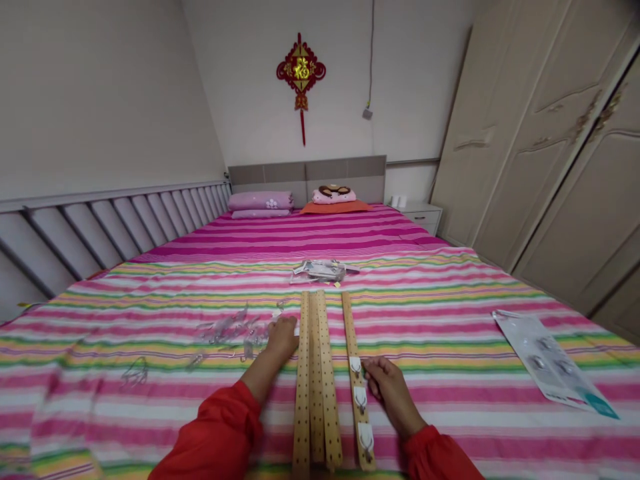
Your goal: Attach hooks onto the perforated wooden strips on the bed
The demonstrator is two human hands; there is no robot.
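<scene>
Hooked strip (349,327) on the bed (425,320), right hand (389,387) beside it, left hand (283,338) by bare strips (315,380); I cannot tell whether fingers pinch anything. A careless nudge could skew the hooked strip.

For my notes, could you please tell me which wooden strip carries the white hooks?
The rightmost strip, beside the right hand: three white hooks sit on it, while the strips grouped to its left show none.
</scene>
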